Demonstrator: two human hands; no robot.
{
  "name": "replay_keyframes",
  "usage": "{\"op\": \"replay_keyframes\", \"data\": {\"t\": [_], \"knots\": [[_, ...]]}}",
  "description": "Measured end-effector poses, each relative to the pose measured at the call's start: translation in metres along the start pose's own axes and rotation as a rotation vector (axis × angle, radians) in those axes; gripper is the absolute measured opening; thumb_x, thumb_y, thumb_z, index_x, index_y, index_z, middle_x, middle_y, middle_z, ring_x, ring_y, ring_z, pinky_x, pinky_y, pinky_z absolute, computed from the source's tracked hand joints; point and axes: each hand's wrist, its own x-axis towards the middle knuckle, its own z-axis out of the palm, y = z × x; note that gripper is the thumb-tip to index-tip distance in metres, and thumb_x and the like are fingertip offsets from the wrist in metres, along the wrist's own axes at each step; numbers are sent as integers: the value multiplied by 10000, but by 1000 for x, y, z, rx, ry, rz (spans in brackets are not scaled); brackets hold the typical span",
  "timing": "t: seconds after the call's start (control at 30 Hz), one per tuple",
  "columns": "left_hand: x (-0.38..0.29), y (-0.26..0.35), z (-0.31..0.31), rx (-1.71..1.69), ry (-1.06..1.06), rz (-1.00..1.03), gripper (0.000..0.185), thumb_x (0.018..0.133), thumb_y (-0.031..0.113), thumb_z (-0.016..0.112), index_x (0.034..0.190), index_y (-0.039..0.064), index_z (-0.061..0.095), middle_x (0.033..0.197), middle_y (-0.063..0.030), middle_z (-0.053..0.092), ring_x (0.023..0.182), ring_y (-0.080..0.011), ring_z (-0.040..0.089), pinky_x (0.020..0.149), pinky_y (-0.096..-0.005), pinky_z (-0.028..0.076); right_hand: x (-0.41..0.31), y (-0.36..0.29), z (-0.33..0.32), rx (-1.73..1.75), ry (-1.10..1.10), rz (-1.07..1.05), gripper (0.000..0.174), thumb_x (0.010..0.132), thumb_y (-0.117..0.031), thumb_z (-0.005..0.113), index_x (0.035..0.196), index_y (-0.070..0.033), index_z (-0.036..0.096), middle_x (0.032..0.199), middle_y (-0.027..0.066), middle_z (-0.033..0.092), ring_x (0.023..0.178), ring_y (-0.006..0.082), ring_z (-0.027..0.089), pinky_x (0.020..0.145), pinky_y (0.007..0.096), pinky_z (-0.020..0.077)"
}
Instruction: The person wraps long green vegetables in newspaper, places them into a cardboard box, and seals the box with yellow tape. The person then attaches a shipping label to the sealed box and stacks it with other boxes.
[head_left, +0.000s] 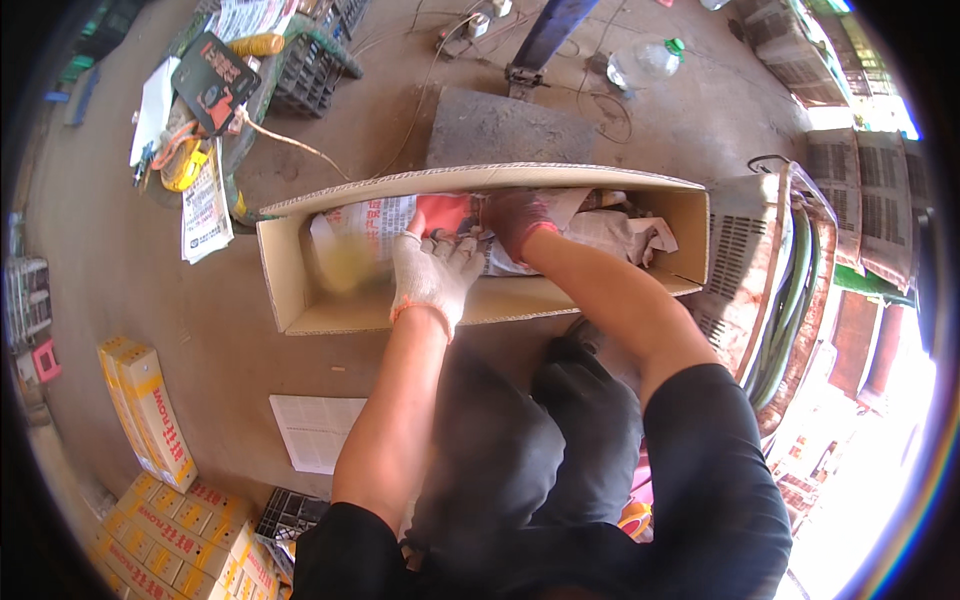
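Observation:
A long open cardboard box lies across in front of me, with newspaper-wrapped bundles inside it. My left hand, in a white knit glove with an orange cuff, rests on the newspaper near the box's middle; its thumb points up and its fingers are spread. My right hand, in a dark red glove, reaches into the box and touches the wrapping; its fingertips are partly hidden, so its grip does not show. Crumpled newspaper fills part of the box's right end. A blurred yellowish patch covers part of the left end.
A crate holding long green produce stands right of the box. Newspapers, a black folder-like item and a yellow tape measure lie upper left. A plastic bottle is beyond. Printed cartons are stacked lower left.

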Motion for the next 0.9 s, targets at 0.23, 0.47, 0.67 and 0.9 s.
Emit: {"op": "replay_keyframes", "data": {"t": [0.23, 0.47, 0.67, 0.9], "knots": [[-115, -9, -43, 482, -327, 245, 468, 994, 339, 630, 1320, 22, 518, 1175, -130, 648, 1031, -295, 650, 979, -462, 533, -79, 28, 2, 411, 328, 147, 480, 757, -126, 758, 1210, -31, 628, 1232, 212, 662, 1152, 391, 641, 983, 454, 520], [-215, -29, -145, 960, -280, 757, 467, 931, 111, 730, 1344, -24, 559, 1203, -144, 653, 1117, -227, 633, 977, -359, 512, -292, 47, 39, 540, 841, 315, 521, 819, -223, 753, 1276, -41, 584, 1320, 184, 614, 1253, 368, 573, 1056, 441, 476], [-280, -65, -186, 1579, -470, 1783, 313, 780, 56, 768, 1068, 34, 647, 1095, -142, 656, 1077, -369, 627, 952, -473, 516, -453, -4, 141, 854, 822, 757, 453, 811, -221, 762, 1193, -17, 629, 1100, 179, 662, 1046, 359, 632, 899, 451, 509], [-305, -114, -193, 1415, -870, 1632, 179, 754, -15, 775, 851, 44, 637, 879, -121, 667, 872, -333, 663, 839, -418, 542, -537, -63, 247, 1404, 830, 1030, 400, 805, -138, 786, 1139, 24, 637, 1040, 165, 712, 887, 234, 681, 799, 333, 549]]}}
